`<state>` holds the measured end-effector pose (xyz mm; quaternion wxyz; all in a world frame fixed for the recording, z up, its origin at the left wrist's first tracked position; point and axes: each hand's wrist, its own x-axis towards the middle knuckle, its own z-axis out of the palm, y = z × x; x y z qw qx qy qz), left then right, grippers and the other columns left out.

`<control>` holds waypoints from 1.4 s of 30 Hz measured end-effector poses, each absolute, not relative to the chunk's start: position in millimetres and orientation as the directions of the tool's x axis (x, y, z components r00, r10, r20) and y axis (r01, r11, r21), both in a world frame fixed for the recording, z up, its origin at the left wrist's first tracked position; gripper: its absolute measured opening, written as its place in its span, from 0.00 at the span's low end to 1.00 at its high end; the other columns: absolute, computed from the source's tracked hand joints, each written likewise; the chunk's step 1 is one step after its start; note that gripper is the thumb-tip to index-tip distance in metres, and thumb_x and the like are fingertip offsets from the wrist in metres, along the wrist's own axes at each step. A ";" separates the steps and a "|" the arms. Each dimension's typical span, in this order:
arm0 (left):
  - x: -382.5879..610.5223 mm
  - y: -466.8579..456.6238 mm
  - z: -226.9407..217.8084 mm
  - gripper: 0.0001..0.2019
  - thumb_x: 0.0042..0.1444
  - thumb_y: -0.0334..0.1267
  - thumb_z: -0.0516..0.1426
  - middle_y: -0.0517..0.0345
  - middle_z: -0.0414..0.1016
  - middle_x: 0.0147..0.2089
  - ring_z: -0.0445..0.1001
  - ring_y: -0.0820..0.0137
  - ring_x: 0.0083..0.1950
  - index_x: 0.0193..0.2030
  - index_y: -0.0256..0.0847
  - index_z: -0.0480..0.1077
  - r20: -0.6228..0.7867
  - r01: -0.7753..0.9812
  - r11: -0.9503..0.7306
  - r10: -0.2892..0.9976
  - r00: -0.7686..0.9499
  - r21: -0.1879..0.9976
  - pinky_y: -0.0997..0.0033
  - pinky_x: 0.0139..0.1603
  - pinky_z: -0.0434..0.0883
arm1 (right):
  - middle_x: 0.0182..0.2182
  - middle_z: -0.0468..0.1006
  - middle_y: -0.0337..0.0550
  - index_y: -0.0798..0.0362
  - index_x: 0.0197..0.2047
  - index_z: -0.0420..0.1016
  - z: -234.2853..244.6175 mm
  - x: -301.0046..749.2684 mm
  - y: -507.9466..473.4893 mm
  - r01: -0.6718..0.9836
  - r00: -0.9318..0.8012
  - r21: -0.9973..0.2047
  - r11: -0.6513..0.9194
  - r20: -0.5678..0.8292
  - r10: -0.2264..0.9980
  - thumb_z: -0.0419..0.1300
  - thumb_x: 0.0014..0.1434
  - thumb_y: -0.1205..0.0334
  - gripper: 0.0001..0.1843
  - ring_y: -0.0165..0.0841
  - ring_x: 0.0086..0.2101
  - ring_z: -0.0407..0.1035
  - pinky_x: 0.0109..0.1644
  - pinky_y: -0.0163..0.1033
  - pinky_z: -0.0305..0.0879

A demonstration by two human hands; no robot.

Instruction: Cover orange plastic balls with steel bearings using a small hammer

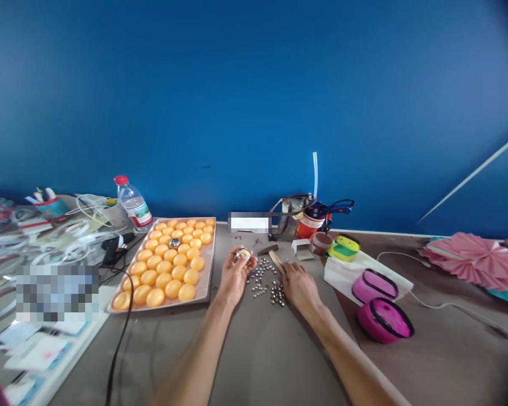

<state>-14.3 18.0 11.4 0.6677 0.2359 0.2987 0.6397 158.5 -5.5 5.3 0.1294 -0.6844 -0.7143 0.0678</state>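
My left hand (233,277) is closed around a small ball (244,255), pale gold in the middle with shiny silver pieces around it. My right hand (300,286) rests low over the table, fingers bent around a thin tan stick-like tool (276,261); whether it is a stick or tweezers is too small to tell. Between both hands lie scattered silver beads (262,272), with a denser cluster touching or close beside the right fingers. Left of my left hand, a shallow tray (207,265) holds rows of smooth orange balls (163,280) and one silver-studded ball (175,243).
A water bottle (135,207) stands behind the tray. A dark cable (125,332) crosses the tray's left corner. At the back are a jar (288,223) and a red container (311,225). Pink mesh pouches (385,321) lie to the right, white cables and cards to the left.
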 end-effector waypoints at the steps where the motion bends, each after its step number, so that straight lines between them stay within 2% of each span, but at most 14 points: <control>1: -14.6 18.3 10.5 0.18 0.42 0.33 0.65 0.58 0.76 0.35 0.76 0.70 0.34 0.41 0.41 0.66 -0.096 -0.715 0.072 0.995 0.006 0.695 0.65 0.42 0.69 | 0.40 0.72 0.50 0.55 0.48 0.70 6.2 157.9 -5.6 0.962 -0.035 -0.267 0.059 0.094 0.995 0.51 0.56 0.67 0.16 0.39 0.43 0.65 0.47 0.39 0.57; 4: -15.3 19.2 7.6 0.18 0.43 0.32 0.65 0.57 0.76 0.35 0.76 0.70 0.35 0.41 0.40 0.66 -0.095 -0.723 0.080 0.995 0.019 0.686 0.66 0.42 0.69 | 0.42 0.71 0.51 0.55 0.50 0.69 9.5 154.8 -7.2 0.952 -0.076 -0.284 0.114 0.140 0.987 0.51 0.57 0.66 0.17 0.39 0.45 0.63 0.49 0.40 0.56; 7: -15.3 19.4 6.5 0.19 0.43 0.32 0.65 0.56 0.77 0.36 0.76 0.69 0.35 0.42 0.40 0.66 -0.099 -0.732 0.082 0.995 0.020 0.677 0.67 0.42 0.69 | 0.45 0.69 0.51 0.54 0.53 0.67 14.0 149.2 -11.3 0.916 -0.228 -0.296 0.271 0.173 0.958 0.51 0.59 0.61 0.18 0.40 0.46 0.62 0.49 0.41 0.55; 12: -15.1 18.8 9.2 0.19 0.42 0.32 0.65 0.56 0.77 0.36 0.77 0.68 0.36 0.42 0.40 0.65 -0.110 -0.742 0.089 0.994 0.021 0.665 0.66 0.43 0.69 | 0.44 0.71 0.50 0.52 0.45 0.72 18.6 140.9 -18.1 0.884 -0.390 -0.248 0.397 0.081 0.917 0.54 0.59 0.54 0.15 0.42 0.46 0.60 0.47 0.44 0.54; 16: -14.4 18.5 10.6 0.20 0.41 0.32 0.65 0.56 0.77 0.35 0.77 0.68 0.36 0.42 0.40 0.65 -0.123 -0.738 0.106 0.992 0.032 0.666 0.66 0.43 0.68 | 0.40 0.73 0.48 0.51 0.42 0.72 13.2 138.1 -18.3 0.869 -0.405 -0.270 0.414 0.092 0.910 0.54 0.58 0.61 0.10 0.41 0.46 0.61 0.46 0.42 0.53; 20: -13.6 18.4 9.6 0.19 0.41 0.32 0.65 0.57 0.77 0.35 0.77 0.68 0.36 0.41 0.40 0.65 -0.131 -0.736 0.113 0.991 0.033 0.667 0.66 0.43 0.68 | 0.34 0.74 0.45 0.52 0.34 0.72 4.0 137.4 -15.7 0.850 -0.387 -0.316 0.421 0.166 0.907 0.51 0.58 0.70 0.09 0.37 0.41 0.64 0.42 0.39 0.52; 24: -13.6 18.2 9.4 0.19 0.41 0.32 0.65 0.57 0.77 0.34 0.77 0.68 0.36 0.41 0.40 0.65 -0.127 -0.731 0.114 0.991 0.038 0.673 0.66 0.44 0.68 | 0.31 0.74 0.45 0.53 0.29 0.70 2.5 138.3 -13.8 0.824 -0.366 -0.352 0.444 0.267 0.891 0.52 0.55 0.71 0.08 0.36 0.37 0.65 0.40 0.39 0.53; 26: -13.7 17.9 10.1 0.19 0.41 0.33 0.65 0.58 0.77 0.34 0.77 0.68 0.35 0.41 0.40 0.66 -0.128 -0.726 0.114 0.991 0.037 0.678 0.65 0.45 0.68 | 0.31 0.74 0.45 0.53 0.29 0.69 4.7 138.4 -13.6 0.790 -0.324 -0.418 0.448 0.337 0.884 0.52 0.54 0.72 0.08 0.36 0.37 0.65 0.41 0.39 0.54; 29: -13.6 17.2 11.1 0.18 0.41 0.32 0.64 0.58 0.77 0.34 0.76 0.69 0.35 0.41 0.40 0.67 -0.119 -0.730 0.115 0.992 0.046 0.674 0.65 0.46 0.67 | 0.29 0.74 0.44 0.53 0.29 0.68 8.7 137.9 -13.8 0.682 -0.219 -0.605 0.411 0.367 0.904 0.51 0.51 0.73 0.09 0.34 0.33 0.66 0.39 0.37 0.56; 34: -14.1 15.9 11.2 0.16 0.44 0.32 0.63 0.56 0.77 0.35 0.77 0.68 0.36 0.41 0.39 0.67 -0.106 -0.739 0.144 0.990 0.098 0.659 0.65 0.45 0.68 | 0.24 0.71 0.38 0.52 0.29 0.68 11.2 138.3 -11.0 0.377 -0.025 -0.897 0.232 0.240 0.970 0.52 0.50 0.67 0.05 0.30 0.25 0.62 0.30 0.35 0.57; 38: -14.8 15.3 11.3 0.15 0.47 0.35 0.61 0.54 0.77 0.37 0.77 0.66 0.37 0.43 0.39 0.67 -0.115 -0.735 0.182 0.983 0.142 0.653 0.63 0.45 0.69 | 0.23 0.69 0.36 0.52 0.34 0.71 11.9 139.3 -6.9 0.129 0.048 -0.987 0.094 0.101 0.994 0.56 0.49 0.60 0.08 0.29 0.23 0.60 0.28 0.34 0.56; 42: -14.3 15.5 10.8 0.14 0.50 0.36 0.59 0.52 0.77 0.38 0.77 0.65 0.37 0.44 0.38 0.67 -0.116 -0.733 0.202 0.979 0.167 0.650 0.62 0.46 0.69 | 0.18 0.64 0.33 0.53 0.30 0.72 18.3 138.9 -8.0 -0.057 0.022 -0.998 -0.020 -0.022 1.000 0.62 0.46 0.57 0.09 0.26 0.21 0.56 0.26 0.33 0.52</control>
